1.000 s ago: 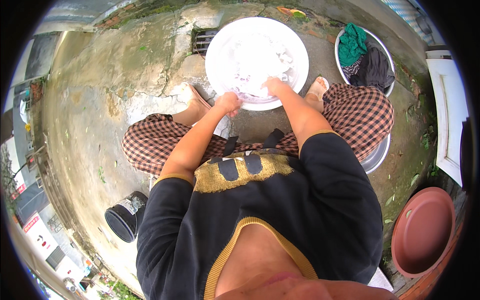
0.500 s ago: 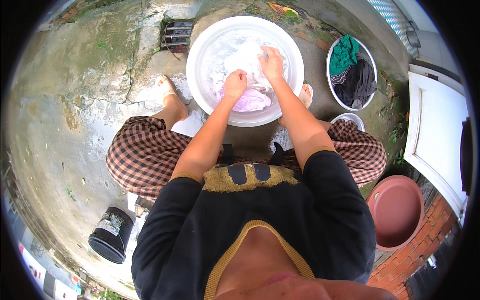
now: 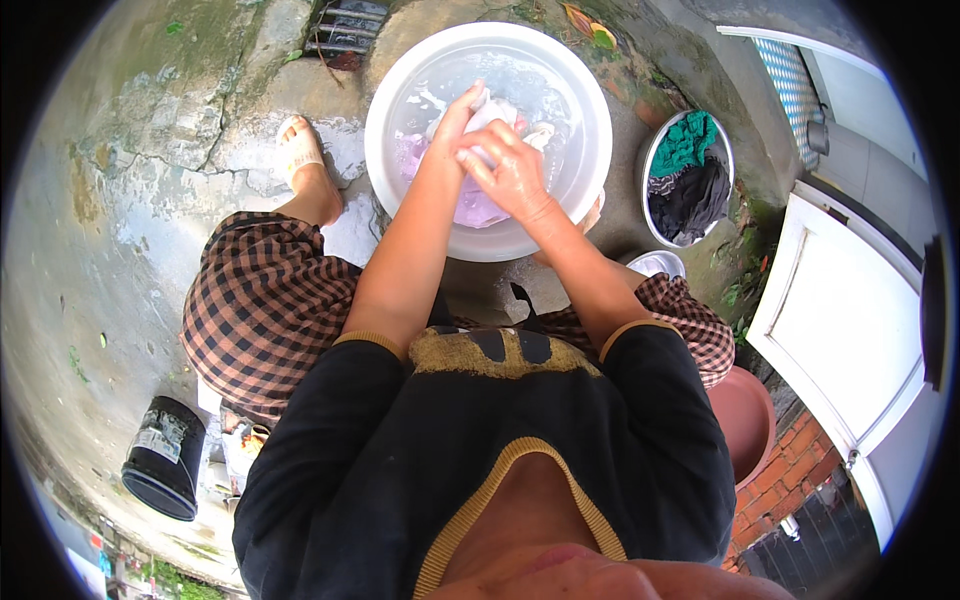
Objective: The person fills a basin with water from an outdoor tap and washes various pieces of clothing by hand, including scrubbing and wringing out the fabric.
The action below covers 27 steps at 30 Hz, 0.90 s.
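Two bare hands work over one white basin (image 3: 376, 140) holding water and wet washing. At least two cloths lie in it: one lilac cloth (image 3: 477, 207) toward the near side and one white cloth (image 3: 500, 110) bunched just beside the hands. The left hand (image 3: 458, 117) is edge-up, next to the white cloth; whether it grips the cloth cannot be told. The right hand (image 3: 510, 172), fingers bent and slightly apart, crosses over at the left wrist; whether anything is in its palm cannot be told.

To the right stands one metal basin (image 3: 646, 190) with three cloths showing: one green cloth (image 3: 685, 143), one black cloth (image 3: 692, 205) and one patterned cloth (image 3: 662, 184). Near it sits one smaller metal vessel (image 3: 657, 264), partly hidden by the leg. One reddish-brown tub (image 3: 743, 425) is lower right, one black bucket (image 3: 165, 458) lower left, and one drain grate (image 3: 345, 28) at upper left.
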Available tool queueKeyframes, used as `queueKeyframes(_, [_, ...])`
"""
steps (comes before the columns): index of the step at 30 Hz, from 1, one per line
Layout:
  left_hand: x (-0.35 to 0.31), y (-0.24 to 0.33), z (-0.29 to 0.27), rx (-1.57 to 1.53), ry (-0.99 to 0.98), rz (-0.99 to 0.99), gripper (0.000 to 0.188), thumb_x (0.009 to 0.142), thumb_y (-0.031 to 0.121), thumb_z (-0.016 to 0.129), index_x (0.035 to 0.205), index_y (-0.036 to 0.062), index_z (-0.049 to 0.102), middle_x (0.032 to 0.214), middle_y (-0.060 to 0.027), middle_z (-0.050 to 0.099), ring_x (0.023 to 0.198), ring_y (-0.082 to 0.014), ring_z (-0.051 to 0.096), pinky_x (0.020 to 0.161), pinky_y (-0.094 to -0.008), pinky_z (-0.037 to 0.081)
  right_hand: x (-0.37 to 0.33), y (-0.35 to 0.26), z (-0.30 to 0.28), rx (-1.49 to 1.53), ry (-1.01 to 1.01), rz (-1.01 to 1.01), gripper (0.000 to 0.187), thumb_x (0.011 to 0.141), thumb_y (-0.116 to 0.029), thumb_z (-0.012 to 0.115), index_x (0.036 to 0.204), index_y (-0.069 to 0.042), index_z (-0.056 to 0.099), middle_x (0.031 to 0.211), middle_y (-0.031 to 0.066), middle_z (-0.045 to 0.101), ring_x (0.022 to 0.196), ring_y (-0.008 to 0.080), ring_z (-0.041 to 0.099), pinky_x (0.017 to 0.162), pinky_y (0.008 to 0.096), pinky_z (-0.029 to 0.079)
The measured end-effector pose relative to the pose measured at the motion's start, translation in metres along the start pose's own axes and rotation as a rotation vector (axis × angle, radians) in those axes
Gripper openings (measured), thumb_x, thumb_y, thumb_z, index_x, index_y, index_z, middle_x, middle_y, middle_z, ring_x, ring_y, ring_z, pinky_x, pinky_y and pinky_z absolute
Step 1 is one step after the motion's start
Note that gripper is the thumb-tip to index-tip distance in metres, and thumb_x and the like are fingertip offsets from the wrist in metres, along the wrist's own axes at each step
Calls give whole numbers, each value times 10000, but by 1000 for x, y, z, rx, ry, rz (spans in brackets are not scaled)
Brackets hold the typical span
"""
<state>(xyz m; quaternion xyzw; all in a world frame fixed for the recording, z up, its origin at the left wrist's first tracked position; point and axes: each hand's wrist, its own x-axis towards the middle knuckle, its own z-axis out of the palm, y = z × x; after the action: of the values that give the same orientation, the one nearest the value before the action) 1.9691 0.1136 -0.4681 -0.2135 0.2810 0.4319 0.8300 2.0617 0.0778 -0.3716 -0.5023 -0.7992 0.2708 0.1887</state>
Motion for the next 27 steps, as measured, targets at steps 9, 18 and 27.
queueKeyframes(9, [26, -41, 11, 32, 351, 631, 241, 947, 191, 465, 1057, -5, 554, 926, -131, 604, 833, -252, 611, 719, -392, 523, 41, 78, 26, -196, 193, 225, 208, 859, -272, 560, 807, -88, 644, 847, 98, 581, 703, 320, 599, 654, 434, 485])
queueKeyframes(18, [17, 1, -39, -252, -189, 373, 413, 972, 383, 389, 1113, 24, 536, 956, -131, 613, 891, -275, 594, 785, -419, 497, 23, -11, 37, 65, 150, -58, 163, 801, -177, 628, 733, -51, 548, 740, 109, 555, 708, 358, 575, 662, 432, 464])
queueKeyframes(27, [33, -3, 0, -51, 173, 827, 399, 912, 125, 559, 1279, 74, 411, 1071, -112, 586, 868, -215, 627, 705, -347, 545, 31, 182, 45, 346, 371, 489, 238, 857, -237, 622, 894, -27, 515, 894, 191, 609, 852, 370, 585, 748, 404, 457])
